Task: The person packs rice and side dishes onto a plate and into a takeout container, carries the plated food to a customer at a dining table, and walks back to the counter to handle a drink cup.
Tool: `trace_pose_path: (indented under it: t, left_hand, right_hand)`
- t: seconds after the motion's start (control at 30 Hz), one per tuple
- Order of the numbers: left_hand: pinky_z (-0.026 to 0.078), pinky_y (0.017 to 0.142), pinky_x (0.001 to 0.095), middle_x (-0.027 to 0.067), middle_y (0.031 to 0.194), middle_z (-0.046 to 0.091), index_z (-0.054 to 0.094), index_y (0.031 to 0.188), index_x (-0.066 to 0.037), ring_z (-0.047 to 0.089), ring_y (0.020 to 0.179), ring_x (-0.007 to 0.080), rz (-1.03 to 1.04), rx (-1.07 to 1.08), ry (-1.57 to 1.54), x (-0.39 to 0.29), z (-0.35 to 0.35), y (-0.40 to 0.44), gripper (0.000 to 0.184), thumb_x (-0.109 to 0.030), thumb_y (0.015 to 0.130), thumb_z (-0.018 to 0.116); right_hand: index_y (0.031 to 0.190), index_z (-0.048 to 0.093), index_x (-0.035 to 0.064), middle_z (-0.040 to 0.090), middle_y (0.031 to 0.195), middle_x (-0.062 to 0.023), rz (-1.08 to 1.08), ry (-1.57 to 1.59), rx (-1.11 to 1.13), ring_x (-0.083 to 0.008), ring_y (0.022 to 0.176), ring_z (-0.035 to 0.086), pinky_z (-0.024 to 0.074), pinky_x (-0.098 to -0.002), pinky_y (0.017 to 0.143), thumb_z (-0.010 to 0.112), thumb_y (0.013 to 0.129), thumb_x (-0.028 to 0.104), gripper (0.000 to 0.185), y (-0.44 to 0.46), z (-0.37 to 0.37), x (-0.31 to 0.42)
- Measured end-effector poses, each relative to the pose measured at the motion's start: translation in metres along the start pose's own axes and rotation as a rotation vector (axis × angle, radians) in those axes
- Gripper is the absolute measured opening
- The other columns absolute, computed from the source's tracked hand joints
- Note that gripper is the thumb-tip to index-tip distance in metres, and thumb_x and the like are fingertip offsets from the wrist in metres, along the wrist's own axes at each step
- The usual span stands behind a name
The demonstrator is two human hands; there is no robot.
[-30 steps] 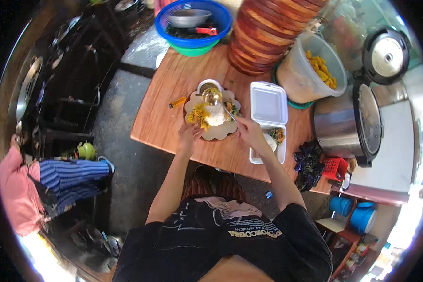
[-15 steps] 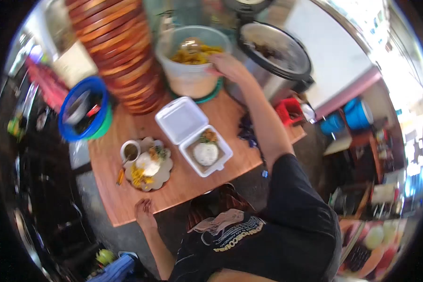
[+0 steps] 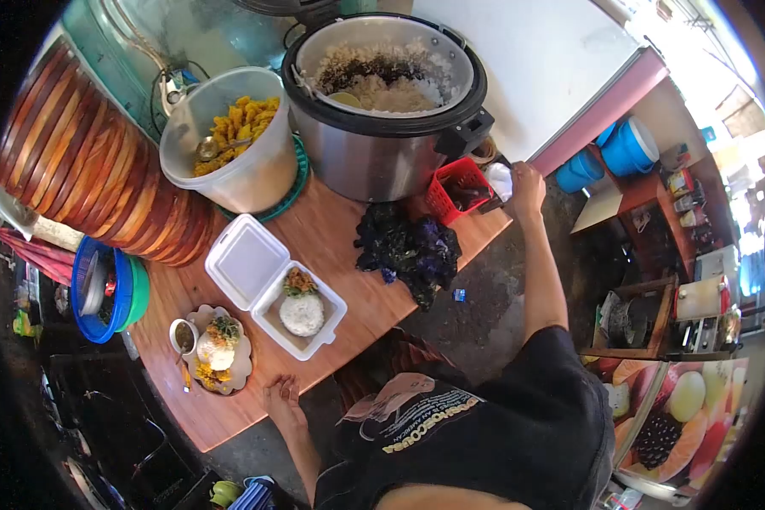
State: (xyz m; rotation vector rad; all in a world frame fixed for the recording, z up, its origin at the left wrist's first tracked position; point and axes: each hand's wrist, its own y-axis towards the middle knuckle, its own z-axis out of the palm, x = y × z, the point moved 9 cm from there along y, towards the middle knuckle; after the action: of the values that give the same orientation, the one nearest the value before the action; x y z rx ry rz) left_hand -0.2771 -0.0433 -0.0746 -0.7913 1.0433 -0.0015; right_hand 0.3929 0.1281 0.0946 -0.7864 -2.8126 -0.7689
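Observation:
At the table's right corner, my right hand [image 3: 527,189] is closed beside a crumpled white plastic bag [image 3: 500,180] and a red basket [image 3: 459,190]; what its fingers hold is hidden. My left hand [image 3: 285,403] rests at the front edge of the table, fingers loosely apart with nothing in them. Just beyond it stands an open white foam box [image 3: 336,316] with a rice mound [image 3: 302,314] and a topping. Left of that, a scalloped plate [image 3: 240,357] carries rice, greens and yellow food, with a small cup of sauce [image 3: 183,337] against its rim.
A clear tub [image 3: 221,187] of yellow food stands at the back, next to a large rice cooker [image 3: 370,157] with its lid up. Stacked wooden-looking rings [image 3: 102,161] lean at left, above a blue basin [image 3: 85,293]. Dark plastic bags [image 3: 406,246] lie near the front edge.
My right hand has left the tub of yellow food and moved right to the table corner by the red basket. My left hand stays near the front edge. The view has swung right.

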Motion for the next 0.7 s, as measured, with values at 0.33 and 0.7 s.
trace_pose_path:
  t: [0.33, 0.7]
  left_hand:
    - [0.054, 0.075, 0.0304, 0.0129, 0.091, 0.061, 0.055, 0.097, -0.001, 0.063, 0.085, 0.0221, -0.008, -0.02, 0.031, 0.026, 0.066, -0.018, 0.014, -0.007, 0.088, 0.046]
    - [0.054, 0.081, 0.0349, 0.0137, 0.092, 0.059, 0.053, 0.098, 0.001, 0.062, 0.084, 0.0224, -0.021, -0.01, 0.025, 0.037, 0.065, -0.016, 0.014, -0.006, 0.089, 0.046]
  right_hand:
    - [0.088, 0.057, 0.0022, 0.064, 0.09, -0.0165, -0.178, -0.278, 0.184, -0.0324, 0.084, 0.064, 0.0526, -0.0426, 0.067, 0.069, 0.075, 0.014, 0.022, 0.027, 0.07, -0.04]
    - [0.087, 0.063, 0.007, 0.063, 0.075, -0.0211, -0.04, -0.118, 0.031, -0.0348, 0.073, 0.065, 0.0501, -0.0445, 0.059, 0.05, 0.086, 0.01, 0.014, 0.052, -0.014, -0.046]
